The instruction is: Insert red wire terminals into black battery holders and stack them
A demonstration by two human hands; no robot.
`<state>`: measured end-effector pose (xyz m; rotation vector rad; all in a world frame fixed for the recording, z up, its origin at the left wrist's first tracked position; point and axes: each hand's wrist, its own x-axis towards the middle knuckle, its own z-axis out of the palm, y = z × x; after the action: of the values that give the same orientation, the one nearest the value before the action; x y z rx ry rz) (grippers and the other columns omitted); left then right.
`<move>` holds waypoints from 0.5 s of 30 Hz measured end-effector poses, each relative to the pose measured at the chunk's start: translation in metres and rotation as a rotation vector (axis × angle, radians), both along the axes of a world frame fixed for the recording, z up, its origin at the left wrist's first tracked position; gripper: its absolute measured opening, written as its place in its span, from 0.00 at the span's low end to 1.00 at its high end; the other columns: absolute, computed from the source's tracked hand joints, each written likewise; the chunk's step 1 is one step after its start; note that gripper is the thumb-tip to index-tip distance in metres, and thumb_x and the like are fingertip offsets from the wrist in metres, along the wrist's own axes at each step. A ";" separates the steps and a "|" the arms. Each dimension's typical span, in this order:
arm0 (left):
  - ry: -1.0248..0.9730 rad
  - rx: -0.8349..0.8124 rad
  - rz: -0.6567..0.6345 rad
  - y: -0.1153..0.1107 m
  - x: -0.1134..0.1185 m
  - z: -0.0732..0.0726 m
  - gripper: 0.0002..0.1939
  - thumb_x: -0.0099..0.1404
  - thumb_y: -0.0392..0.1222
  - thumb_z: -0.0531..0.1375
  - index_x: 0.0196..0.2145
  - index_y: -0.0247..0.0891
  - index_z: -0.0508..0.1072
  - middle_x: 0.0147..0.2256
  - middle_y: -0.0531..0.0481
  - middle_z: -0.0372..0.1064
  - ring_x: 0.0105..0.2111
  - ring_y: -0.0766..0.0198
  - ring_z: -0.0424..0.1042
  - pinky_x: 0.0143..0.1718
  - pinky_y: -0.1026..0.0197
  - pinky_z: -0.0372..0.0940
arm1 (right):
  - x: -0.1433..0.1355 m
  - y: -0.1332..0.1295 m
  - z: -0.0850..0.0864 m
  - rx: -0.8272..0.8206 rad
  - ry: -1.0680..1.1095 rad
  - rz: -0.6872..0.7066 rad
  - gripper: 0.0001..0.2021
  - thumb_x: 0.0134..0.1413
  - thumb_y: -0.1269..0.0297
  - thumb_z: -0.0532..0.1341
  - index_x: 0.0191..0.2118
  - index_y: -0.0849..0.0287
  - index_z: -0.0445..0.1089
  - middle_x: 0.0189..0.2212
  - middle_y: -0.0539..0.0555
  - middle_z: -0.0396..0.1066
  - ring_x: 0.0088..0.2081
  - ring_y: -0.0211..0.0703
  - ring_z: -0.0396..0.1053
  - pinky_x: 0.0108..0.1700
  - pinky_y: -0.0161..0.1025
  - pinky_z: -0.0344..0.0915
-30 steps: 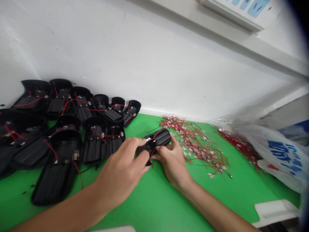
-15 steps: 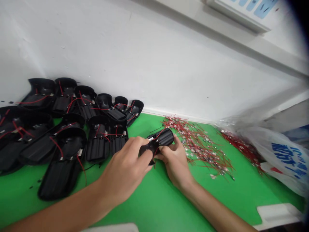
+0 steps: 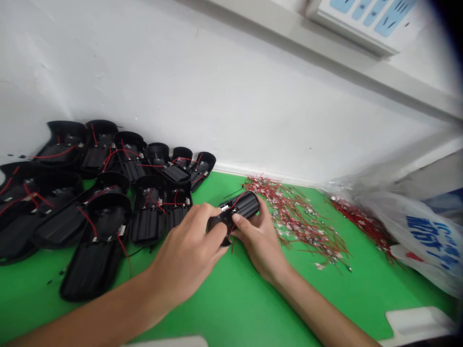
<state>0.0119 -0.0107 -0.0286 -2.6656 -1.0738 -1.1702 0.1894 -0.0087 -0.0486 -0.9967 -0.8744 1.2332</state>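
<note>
Between my two hands, above the green table, is a black plastic housing (image 3: pixel 247 206) with a ribbed section, a small white part and red wire on it. My left hand (image 3: pixel 193 238) is closed on its rounded end at the left. From the right, my right hand (image 3: pixel 258 236) grips the ribbed body, thumb on top near the small metal contact and fingers underneath. The fingertips of my left hand are partly hidden behind its own knuckles. Left of my hands stand several similar black housings (image 3: pixel 93 267) with red wires, some overlapping.
A loose pile of red wires with small metal ends (image 3: pixel 304 217) lies right of my hands on the green table (image 3: pixel 231 308). Farther right are more red wires (image 3: pixel 361 221) and a white plastic bag (image 3: pixel 408 236). A white wall (image 3: pixel 181 86) rises behind.
My right thumb has shifted slightly up and left onto the housing, beside the metal contact. Both hands keep their hold, and the view has tilted a little.
</note>
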 end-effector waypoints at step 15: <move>0.024 0.068 -0.011 -0.006 0.007 0.002 0.12 0.60 0.27 0.66 0.32 0.37 0.66 0.44 0.41 0.65 0.43 0.51 0.72 0.37 0.54 0.76 | 0.002 -0.001 -0.003 0.058 -0.097 -0.116 0.39 0.48 0.56 0.74 0.63 0.49 0.58 0.48 0.56 0.72 0.51 0.54 0.73 0.51 0.51 0.74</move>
<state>0.0190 -0.0169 -0.0263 -2.6301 -0.9988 -1.1522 0.1913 -0.0096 -0.0520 -1.0529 -0.9099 1.0631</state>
